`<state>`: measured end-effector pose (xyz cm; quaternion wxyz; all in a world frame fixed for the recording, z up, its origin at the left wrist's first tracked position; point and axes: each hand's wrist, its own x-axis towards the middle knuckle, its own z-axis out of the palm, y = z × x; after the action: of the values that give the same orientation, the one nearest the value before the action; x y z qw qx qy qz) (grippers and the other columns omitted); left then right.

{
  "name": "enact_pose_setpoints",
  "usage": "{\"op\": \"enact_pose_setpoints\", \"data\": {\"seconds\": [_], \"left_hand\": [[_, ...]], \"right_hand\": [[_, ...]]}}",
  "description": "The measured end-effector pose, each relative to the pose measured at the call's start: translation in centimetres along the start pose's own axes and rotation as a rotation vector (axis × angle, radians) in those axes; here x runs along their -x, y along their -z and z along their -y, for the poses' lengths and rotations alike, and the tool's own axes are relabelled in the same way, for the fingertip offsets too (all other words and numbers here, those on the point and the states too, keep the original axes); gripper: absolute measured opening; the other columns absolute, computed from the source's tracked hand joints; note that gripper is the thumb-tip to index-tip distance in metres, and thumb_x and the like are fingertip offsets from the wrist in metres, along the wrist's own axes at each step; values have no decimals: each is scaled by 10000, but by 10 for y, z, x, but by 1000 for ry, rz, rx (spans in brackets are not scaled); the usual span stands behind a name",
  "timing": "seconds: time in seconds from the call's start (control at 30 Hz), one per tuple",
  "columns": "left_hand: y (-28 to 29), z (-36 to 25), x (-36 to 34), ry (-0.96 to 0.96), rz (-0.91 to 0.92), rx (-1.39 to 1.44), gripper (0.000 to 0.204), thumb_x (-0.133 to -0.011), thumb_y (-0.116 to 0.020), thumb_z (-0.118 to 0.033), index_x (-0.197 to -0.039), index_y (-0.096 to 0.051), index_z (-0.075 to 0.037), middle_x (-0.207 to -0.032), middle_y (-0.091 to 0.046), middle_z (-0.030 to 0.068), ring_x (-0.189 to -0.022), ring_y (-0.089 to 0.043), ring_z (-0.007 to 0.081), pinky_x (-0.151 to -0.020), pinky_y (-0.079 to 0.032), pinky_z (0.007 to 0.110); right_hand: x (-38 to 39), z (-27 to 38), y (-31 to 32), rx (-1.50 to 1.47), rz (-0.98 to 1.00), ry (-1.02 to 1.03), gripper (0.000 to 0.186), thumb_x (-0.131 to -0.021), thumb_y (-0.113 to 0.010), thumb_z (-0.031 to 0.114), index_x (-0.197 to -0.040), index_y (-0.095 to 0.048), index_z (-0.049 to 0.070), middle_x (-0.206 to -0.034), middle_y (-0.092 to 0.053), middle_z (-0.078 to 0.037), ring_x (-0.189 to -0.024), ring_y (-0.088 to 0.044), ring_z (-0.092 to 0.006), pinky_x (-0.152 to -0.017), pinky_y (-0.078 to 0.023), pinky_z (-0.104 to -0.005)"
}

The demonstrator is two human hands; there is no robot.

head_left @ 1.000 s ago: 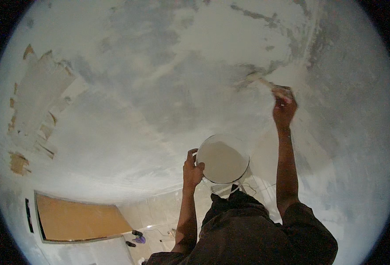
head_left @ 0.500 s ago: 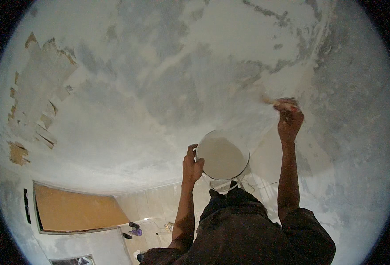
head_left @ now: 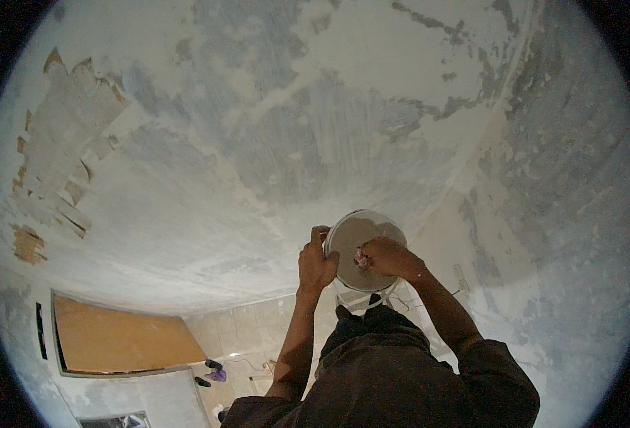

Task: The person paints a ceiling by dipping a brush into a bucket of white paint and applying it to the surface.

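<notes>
A round white bucket sits in front of my body, with pale grey-beige liquid inside. At its left side, my left hand grips the rim, thumb at the inner edge and fingers outside. My right hand reaches over the opening from the right. It is closed around a paintbrush, whose pinkish-red end shows at the fist; its bristles are hidden below the hand. A white bail handle hangs on the near side of the bucket.
Ahead stands a patchy grey and white wall, with peeling pieces at the left. A second wall meets it on the right. Lower left are an orange-brown door and, on the tiled floor, shoes and a purple item.
My right hand has come down and left from the wall into the bucket with the paintbrush. My left hand keeps its grip on the rim. Fresh wet-looking streaks show on the wall.
</notes>
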<state>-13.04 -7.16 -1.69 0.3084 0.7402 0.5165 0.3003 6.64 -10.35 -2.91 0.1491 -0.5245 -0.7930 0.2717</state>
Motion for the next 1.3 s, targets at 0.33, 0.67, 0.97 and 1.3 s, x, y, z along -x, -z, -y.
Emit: {"op": "enact_pose_setpoints", "data": {"seconds": [0.33, 0.67, 0.97, 1.3], "left_hand": [[-1, 5, 0, -19, 14, 101, 499, -686, -539, -74, -1170, -429, -21, -1086, -638, 268, -963, -616, 460, -875, -482, 498], [8, -14, 3, -32, 25, 113, 535, -672, -539, -74, -1195, -439, -19, -1103, -633, 266, -971, -625, 442, -871, -491, 477], [9, -16, 5, -4, 31, 128, 557, -678, -532, -88, -1225, -434, -51, -1103, -642, 244, -986, -623, 430, -877, -480, 485], [4, -10, 1, -26, -4, 85, 596, -668, -528, -50, -1252, -414, -86, -1117, -639, 246, -1013, -626, 411, -896, -479, 473]], "right_hand": [[40, 12, 48, -245, -569, 111, 132, -776, -699, -14, -893, -637, -15, -858, -666, -162, -748, -685, -244, -636, -557, -322], [71, 26, 59, -306, -1003, 16, 86, -815, -651, -21, -891, -658, 19, -846, -676, -123, -757, -687, -213, -633, -574, -286], [89, 3, 53, -50, -862, 138, 166, -733, -671, -96, -844, -649, 25, -843, -669, -116, -775, -680, -262, -665, -545, -321], [90, 5, 65, 17, -749, 134, 122, -732, -726, 8, -821, -651, 43, -844, -670, -120, -767, -668, -309, -679, -530, -364]]}}
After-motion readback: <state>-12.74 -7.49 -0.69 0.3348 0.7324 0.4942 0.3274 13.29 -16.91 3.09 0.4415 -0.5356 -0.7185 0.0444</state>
